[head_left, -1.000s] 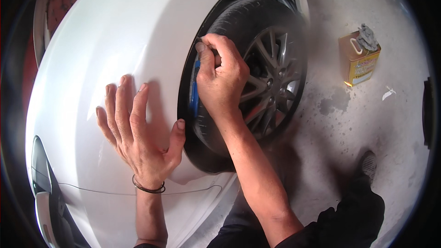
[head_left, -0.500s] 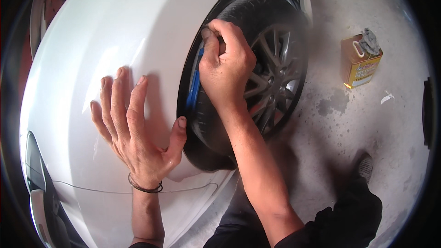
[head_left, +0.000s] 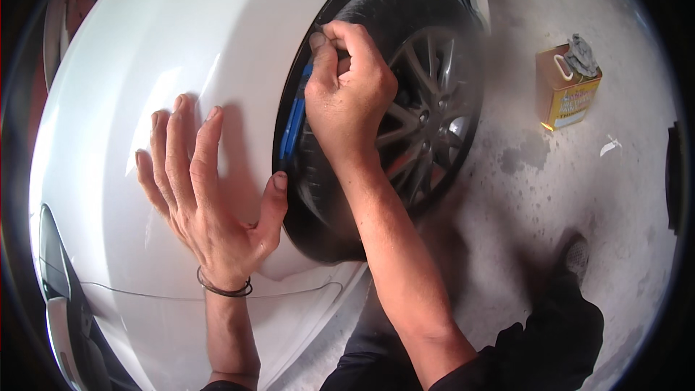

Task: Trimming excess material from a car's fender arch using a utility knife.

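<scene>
My left hand [head_left: 217, 199] lies open on the white fender [head_left: 246, 43] of a car, fingers spread and the thumb at the wheel arch edge. My right hand [head_left: 353, 90] is closed in a pinch at the upper part of that arch edge, in front of the tyre [head_left: 318, 181]. What its fingertips hold, if anything, is too small and covered to make out. Just below the pinch, a narrow blue strip [head_left: 293, 127] runs along the inside of the arch, between its edge and the tyre; its upper end goes behind my hand.
A dark spoked wheel rim [head_left: 423, 119] faces right. On the concrete floor [head_left: 521, 203] stands a yellow and brown metal can [head_left: 568, 94] with a crumpled grey rag [head_left: 581, 56] on top. A white scrap [head_left: 610, 146] lies nearby. My shoe [head_left: 575, 257] is at lower right.
The whole picture has shifted slightly, with car, can and hands a little higher and further left. Both hands keep nearly the same places on the car.
</scene>
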Available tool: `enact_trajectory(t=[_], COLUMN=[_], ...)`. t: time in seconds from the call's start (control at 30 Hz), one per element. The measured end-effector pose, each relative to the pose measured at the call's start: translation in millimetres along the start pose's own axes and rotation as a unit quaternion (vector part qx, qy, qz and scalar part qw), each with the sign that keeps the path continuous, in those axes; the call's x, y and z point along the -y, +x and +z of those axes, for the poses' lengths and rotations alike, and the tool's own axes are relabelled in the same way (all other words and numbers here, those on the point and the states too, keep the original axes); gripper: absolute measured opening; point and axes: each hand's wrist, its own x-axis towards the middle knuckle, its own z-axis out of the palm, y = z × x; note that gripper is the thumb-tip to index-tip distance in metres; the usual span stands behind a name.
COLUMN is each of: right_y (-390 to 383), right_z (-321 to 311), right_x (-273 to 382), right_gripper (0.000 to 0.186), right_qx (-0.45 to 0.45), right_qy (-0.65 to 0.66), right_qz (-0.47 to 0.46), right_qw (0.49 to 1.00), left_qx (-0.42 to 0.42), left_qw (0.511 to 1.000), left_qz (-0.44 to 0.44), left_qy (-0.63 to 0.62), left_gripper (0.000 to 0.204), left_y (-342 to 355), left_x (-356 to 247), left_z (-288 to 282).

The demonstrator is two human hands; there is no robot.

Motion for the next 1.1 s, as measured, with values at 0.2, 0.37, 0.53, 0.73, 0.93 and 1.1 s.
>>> enact_trajectory(t=[0.2, 0.37, 0.53, 0.73, 0.93, 1.1], right_y=[-18, -10, 17, 11, 20, 34], right_z=[-4, 0, 5, 4, 5, 8], right_x=[5, 7, 0, 0, 0, 2], right_gripper=[0.008, 0.007, 0.009, 0.008, 0.008, 0.007], right_qx=[-0.002, 0.000, -0.006, -0.026, -0.018, -0.026], right_qy=[0.018, 0.012, -0.004, 0.002, -0.008, -0.018], right_qz=[-0.035, -0.017, 0.066, 0.003, 0.044, 0.101], right_qw=[0.999, 1.000, 0.998, 1.000, 0.999, 0.994], left_qx=[0.000, 0.007, 0.017, 0.020, 0.026, 0.024], left_qw=[1.000, 1.000, 1.000, 0.999, 0.999, 0.999], left_qz=[0.000, -0.007, -0.016, -0.023, -0.021, -0.018], left_qy=[-0.001, 0.007, 0.016, 0.025, 0.026, 0.026], left_gripper=[0.079, 0.080, 0.080, 0.079, 0.077, 0.077], left_y=[-1, 0, -1, -4, -2, 0], left_x=[1, 0, -1, 0, -2, -3], left_z=[1, -3, -2, 0, -3, -2])
